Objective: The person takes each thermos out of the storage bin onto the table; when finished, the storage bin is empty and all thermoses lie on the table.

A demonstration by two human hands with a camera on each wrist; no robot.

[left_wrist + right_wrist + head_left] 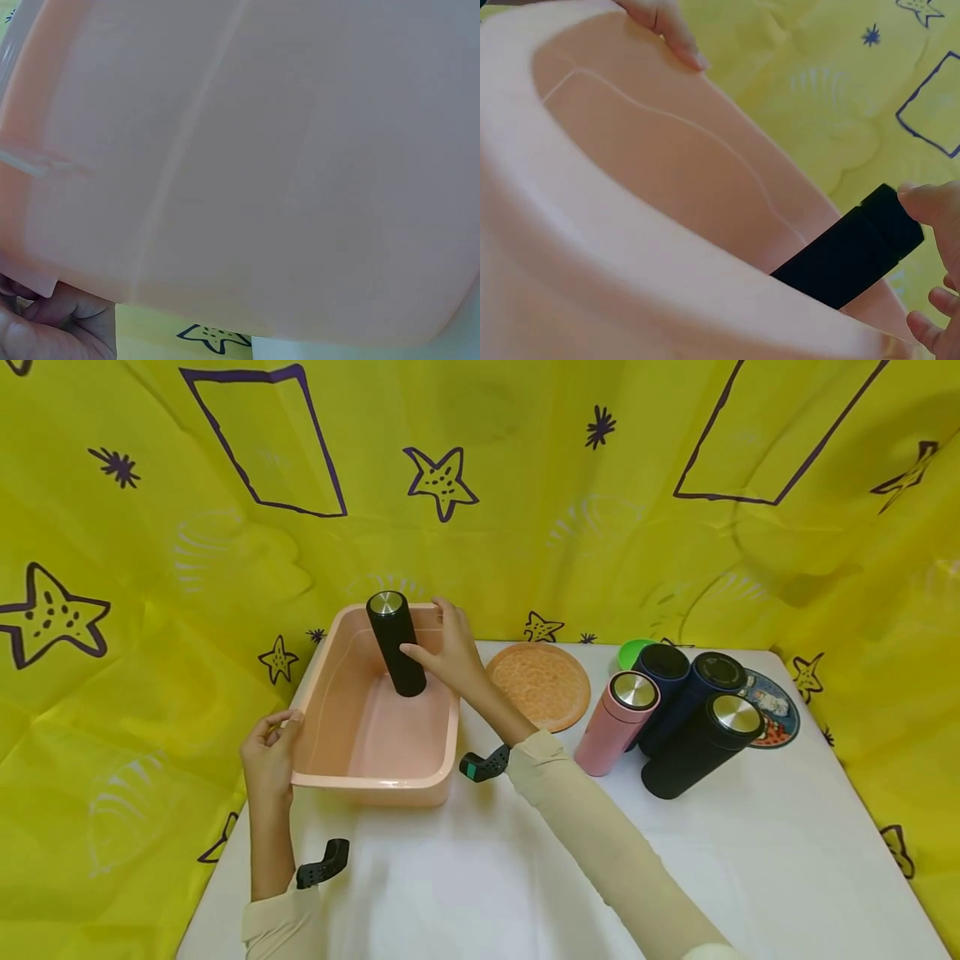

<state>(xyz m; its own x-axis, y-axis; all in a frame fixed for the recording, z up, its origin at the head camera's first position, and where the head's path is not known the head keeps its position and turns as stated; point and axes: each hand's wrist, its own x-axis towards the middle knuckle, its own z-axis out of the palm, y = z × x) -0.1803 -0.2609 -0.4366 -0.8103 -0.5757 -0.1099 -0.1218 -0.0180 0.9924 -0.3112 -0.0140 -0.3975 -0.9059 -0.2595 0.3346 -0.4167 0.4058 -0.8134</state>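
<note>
A pink plastic tub stands at the left of the white table. My left hand grips its near left rim, fingers and thumb pinching the edge; the left wrist view shows that hand at the tub's corner. Inside the tub, a black flask with a silver-topped lid stands nearly upright towards the far end. Beside it my right hand reaches over the right rim, thumb stretched out to the flask and fingers spread apart. In the right wrist view the thumb overlaps the flask's lid end; firm contact cannot be told.
Right of the tub lies a round orange-brown mat. Farther right stand a pink flask, two dark blue flasks and another black flask. Behind them show a green bowl and a patterned plate. A yellow curtain surrounds the table.
</note>
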